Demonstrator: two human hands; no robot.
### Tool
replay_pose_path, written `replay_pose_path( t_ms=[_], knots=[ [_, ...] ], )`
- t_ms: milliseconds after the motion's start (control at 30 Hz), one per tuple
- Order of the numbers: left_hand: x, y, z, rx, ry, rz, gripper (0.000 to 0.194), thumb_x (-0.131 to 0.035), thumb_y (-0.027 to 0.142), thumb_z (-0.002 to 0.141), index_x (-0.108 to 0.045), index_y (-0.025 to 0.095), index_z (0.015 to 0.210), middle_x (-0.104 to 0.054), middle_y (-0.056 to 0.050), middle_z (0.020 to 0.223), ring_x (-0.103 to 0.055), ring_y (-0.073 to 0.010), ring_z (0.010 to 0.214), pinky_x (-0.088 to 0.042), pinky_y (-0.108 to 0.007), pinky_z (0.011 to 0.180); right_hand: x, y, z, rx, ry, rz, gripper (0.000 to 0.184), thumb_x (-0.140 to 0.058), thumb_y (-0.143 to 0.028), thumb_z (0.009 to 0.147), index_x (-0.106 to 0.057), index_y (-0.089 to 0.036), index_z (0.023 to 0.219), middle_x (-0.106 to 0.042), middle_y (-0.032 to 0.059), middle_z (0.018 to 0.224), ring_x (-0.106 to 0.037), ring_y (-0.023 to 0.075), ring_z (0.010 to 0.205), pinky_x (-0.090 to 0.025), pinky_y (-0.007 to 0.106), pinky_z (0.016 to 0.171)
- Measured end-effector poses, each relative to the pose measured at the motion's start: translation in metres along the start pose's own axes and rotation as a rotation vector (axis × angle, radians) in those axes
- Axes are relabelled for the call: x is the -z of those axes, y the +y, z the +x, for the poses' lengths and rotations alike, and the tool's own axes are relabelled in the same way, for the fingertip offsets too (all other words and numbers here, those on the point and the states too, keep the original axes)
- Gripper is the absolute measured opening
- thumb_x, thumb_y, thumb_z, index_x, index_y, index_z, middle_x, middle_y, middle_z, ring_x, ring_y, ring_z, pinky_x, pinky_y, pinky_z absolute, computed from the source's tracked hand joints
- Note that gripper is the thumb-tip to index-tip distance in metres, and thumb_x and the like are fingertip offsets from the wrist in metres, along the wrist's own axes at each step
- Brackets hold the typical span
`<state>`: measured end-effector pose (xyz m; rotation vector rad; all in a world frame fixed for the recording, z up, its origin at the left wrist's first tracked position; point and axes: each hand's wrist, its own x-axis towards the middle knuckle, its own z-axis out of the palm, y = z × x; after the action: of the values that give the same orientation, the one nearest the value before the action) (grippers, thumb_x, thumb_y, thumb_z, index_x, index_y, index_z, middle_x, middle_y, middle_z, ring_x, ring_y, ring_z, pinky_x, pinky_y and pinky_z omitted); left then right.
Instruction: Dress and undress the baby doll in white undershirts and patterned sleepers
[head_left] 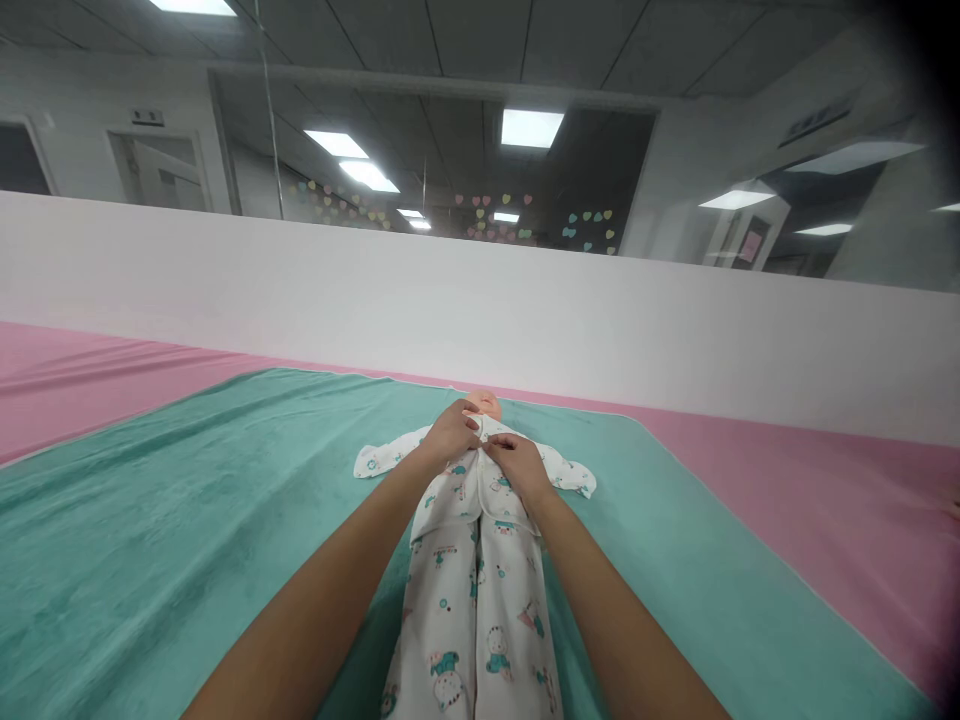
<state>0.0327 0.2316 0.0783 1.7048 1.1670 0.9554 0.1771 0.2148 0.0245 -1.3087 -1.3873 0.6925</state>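
Observation:
A baby doll (486,405) lies on its back on a teal blanket (187,520), dressed in a white printed sleepsuit (472,590) with sleeves spread to both sides. My left hand (450,432) pinches the suit's front edge at the doll's chest, just under the chin. My right hand (514,458) grips the opposite front edge right beside it. Both hands meet at the chest opening, and my fingers hide the fastening. Only the top of the doll's head shows beyond my hands.
The teal blanket lies on a pink sheet (787,500) covering a wide surface. A white partition (525,310) runs along the far edge. Behind it is glass with coloured heart stickers (495,215) and ceiling lights.

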Motion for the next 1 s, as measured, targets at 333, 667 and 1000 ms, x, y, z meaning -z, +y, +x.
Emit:
replay_pose_path(
  t_ms=[333,667,1000],
  knots=[
    [0.003,-0.005,0.005,-0.112,-0.05,0.251,0.03,-0.054,0.009,0.057,-0.062,0.015,0.085,-0.061,-0.004,0.083,-0.054,-0.0116,0.061,-0.038,-0.02,0.048,-0.003,0.003,0.001,-0.001,0.03,-0.036,0.028,-0.058,-0.036,0.06,-0.066,-0.016,0.078,-0.059,0.0006,0.065,-0.047,0.0107,0.054,-0.035,0.021,0.047],
    [0.01,0.002,0.006,-0.11,-0.031,0.291,0.021,-0.062,0.017,0.057,-0.063,0.017,0.079,-0.064,-0.002,0.076,-0.057,-0.0149,0.066,-0.04,-0.021,0.054,-0.003,0.003,0.0,0.042,0.045,-0.1,0.028,-0.054,-0.04,0.063,-0.067,-0.018,0.073,-0.061,-0.0002,0.065,-0.049,0.0118,0.056,-0.036,0.023,0.051],
    [0.002,-0.007,0.009,0.015,0.038,0.183,0.031,-0.057,0.012,0.056,-0.059,0.016,0.086,-0.049,0.004,0.05,-0.04,-0.0084,0.042,-0.025,-0.02,0.039,-0.003,0.002,0.0,0.055,0.05,-0.102,0.027,-0.055,-0.04,0.063,-0.066,-0.019,0.074,-0.061,0.0,0.067,-0.051,0.0131,0.061,-0.038,0.024,0.055]
  ],
)
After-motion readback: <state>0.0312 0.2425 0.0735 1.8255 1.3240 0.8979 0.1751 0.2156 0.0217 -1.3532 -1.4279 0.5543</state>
